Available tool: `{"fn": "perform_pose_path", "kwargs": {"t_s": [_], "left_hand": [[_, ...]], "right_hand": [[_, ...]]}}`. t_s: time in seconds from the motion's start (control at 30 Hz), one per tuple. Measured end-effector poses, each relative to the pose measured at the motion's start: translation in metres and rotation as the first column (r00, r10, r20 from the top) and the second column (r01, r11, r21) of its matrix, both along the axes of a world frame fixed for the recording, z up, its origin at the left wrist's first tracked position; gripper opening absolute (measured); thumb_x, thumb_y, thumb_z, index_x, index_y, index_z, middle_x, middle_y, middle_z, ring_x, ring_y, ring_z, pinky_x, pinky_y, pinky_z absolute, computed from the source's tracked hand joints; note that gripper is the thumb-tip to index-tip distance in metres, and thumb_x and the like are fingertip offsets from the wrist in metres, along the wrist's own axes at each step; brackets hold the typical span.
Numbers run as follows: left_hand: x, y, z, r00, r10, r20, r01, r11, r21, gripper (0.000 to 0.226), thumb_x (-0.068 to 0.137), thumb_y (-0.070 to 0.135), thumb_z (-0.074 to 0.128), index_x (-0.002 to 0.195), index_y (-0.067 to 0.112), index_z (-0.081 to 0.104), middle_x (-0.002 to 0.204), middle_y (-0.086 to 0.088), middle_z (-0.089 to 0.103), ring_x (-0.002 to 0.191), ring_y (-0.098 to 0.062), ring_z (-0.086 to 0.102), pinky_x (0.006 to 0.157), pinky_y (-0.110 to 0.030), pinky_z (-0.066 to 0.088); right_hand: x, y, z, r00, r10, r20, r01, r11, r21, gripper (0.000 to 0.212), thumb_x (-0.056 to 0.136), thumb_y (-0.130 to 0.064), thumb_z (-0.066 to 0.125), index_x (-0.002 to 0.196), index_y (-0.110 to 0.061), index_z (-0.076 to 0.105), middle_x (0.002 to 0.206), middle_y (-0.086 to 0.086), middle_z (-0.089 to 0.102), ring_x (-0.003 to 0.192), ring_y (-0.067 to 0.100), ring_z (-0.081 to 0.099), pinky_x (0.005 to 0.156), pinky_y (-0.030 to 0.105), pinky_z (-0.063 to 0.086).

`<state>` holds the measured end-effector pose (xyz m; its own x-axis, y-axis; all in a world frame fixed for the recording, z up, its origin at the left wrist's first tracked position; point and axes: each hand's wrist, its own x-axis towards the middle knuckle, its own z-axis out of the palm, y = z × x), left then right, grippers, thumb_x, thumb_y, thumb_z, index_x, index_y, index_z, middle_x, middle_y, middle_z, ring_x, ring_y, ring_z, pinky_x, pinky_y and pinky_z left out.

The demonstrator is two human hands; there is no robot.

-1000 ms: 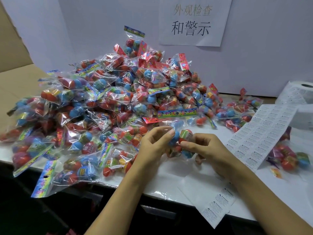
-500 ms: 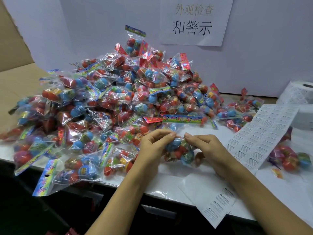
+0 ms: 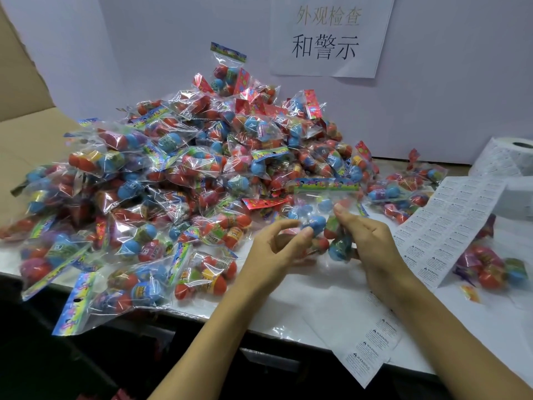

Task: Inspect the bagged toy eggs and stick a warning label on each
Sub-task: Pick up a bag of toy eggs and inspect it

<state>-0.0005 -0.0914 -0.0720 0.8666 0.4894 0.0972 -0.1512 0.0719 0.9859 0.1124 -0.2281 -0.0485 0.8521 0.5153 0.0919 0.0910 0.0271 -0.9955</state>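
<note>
A clear plastic bag of coloured toy eggs is held up between the two hands, just above the white table and in front of the big heap of similar clear bags of red and blue eggs. The right hand grips the right side of the bag, with the thumb on the near face and the other fingers curled behind it. The left hand touches the left side of the bag with its curled fingertips, near a blue egg; whether it really pinches the plastic I cannot tell. The bag's colourful header strip stands up at the far edge. A long white sheet of small printed warning labels lies to the right of the right hand and runs back to a white label roll, which is cut off by the frame edge. Another piece of the label strip hangs over the near table edge, under the right forearm. The small print is mostly too fine to read. On the far right lies a separate bag of eggs, blurred.
</note>
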Motion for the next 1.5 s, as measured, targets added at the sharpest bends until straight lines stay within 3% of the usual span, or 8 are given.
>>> {"fn": "perform_pose_path", "kwargs": {"t_s": [0.2,0.43,0.73,0.97,1.07,1.23,1.37,1.5], "left_hand": [[0.002,0.001,0.000,0.990,0.138,-0.029,-0.128,0.967,0.221,0.045,0.085,0.065,0.066,0.112,0.030,0.072,0.109,0.018,0.074,0.100,0.010,0.066,0.079,-0.005,0.046],[0.003,0.003,-0.002,0.980,0.183,-0.082,-0.140,0.916,0.377,0.035,0.087,0.060,0.069,0.112,0.036,0.071,0.145,0.016,0.052,0.146,0.000,0.027,0.110,-0.029,0.022],[-0.001,-0.001,0.001,0.961,0.275,-0.027,-0.248,0.901,0.355,0.041,0.081,0.016,0.086,0.114,0.018,0.062,0.099,0.003,0.067,0.080,-0.002,0.061,0.070,-0.022,0.053],[-0.004,-0.002,-0.001,0.876,0.476,0.078,-0.444,0.732,0.516,0.080,0.080,0.015,0.085,0.146,0.021,0.041,0.129,-0.003,0.041,0.119,-0.020,0.046,0.105,-0.031,0.042],[-0.005,-0.006,0.001,0.834,0.417,0.360,-0.551,0.604,0.576,0.042,0.081,0.012,0.085,0.116,0.007,0.063,0.106,-0.004,0.052,0.095,-0.010,0.051,0.083,-0.025,0.046],[-0.008,-0.021,-0.006,0.977,-0.093,0.190,-0.123,0.482,0.867,0.039,0.079,0.051,0.082,0.086,0.013,0.072,0.076,0.007,0.061,0.065,-0.001,0.048,0.060,-0.017,0.039],[-0.008,-0.020,-0.007,0.998,-0.007,-0.070,0.069,0.227,0.971,0.070,0.069,0.083,0.065,0.104,0.023,0.074,0.095,0.011,0.058,0.088,-0.007,0.051,0.068,-0.033,0.049],[-0.005,-0.018,-0.005,0.982,0.002,-0.190,0.186,0.202,0.962,0.063,0.082,0.081,0.055,0.108,0.026,0.074,0.107,0.011,0.044,0.095,-0.003,0.033,0.074,-0.033,0.046]], "right_hand": [[0.010,-0.005,-0.001,0.991,-0.118,-0.062,0.117,0.993,-0.006,0.050,0.078,-0.068,0.070,0.094,-0.022,0.080,0.083,0.015,0.072,0.065,0.015,0.066,0.059,0.029,0.048],[0.006,-0.002,-0.001,0.997,0.039,-0.069,-0.043,0.997,-0.060,0.051,0.073,-0.064,0.071,0.082,-0.014,0.080,0.078,0.003,0.074,0.063,0.015,0.063,0.050,0.022,0.049],[0.004,-0.003,-0.002,0.994,0.104,0.022,-0.102,0.991,-0.086,0.051,0.073,-0.067,0.068,0.090,-0.021,0.081,0.090,0.002,0.078,0.079,0.015,0.073,0.059,0.026,0.057],[0.012,-0.005,-0.002,0.992,-0.122,0.017,0.123,0.991,-0.058,0.049,0.077,-0.067,0.066,0.088,-0.020,0.077,0.085,-0.006,0.076,0.079,0.007,0.072,0.055,0.021,0.053],[0.015,-0.005,-0.005,0.993,-0.121,0.015,0.122,0.988,-0.095,0.038,0.092,-0.054,0.065,0.086,-0.018,0.078,0.080,-0.003,0.076,0.074,0.008,0.072,0.054,0.021,0.051],[0.016,-0.003,-0.007,0.992,-0.121,0.018,0.122,0.989,-0.082,0.036,0.097,-0.044,0.063,0.082,-0.015,0.078,0.075,0.001,0.076,0.070,0.010,0.071,0.055,0.022,0.049],[0.015,-0.005,-0.004,0.990,-0.136,0.031,0.137,0.990,-0.020,0.035,0.098,-0.042,0.061,0.084,-0.014,0.077,0.073,0.000,0.074,0.068,0.009,0.069,0.052,0.019,0.048],[0.016,-0.010,0.003,0.980,-0.188,0.058,0.183,0.979,0.086,0.032,0.099,-0.036,0.061,0.078,-0.018,0.077,0.071,-0.001,0.072,0.065,0.010,0.067,0.053,0.021,0.048]]}}
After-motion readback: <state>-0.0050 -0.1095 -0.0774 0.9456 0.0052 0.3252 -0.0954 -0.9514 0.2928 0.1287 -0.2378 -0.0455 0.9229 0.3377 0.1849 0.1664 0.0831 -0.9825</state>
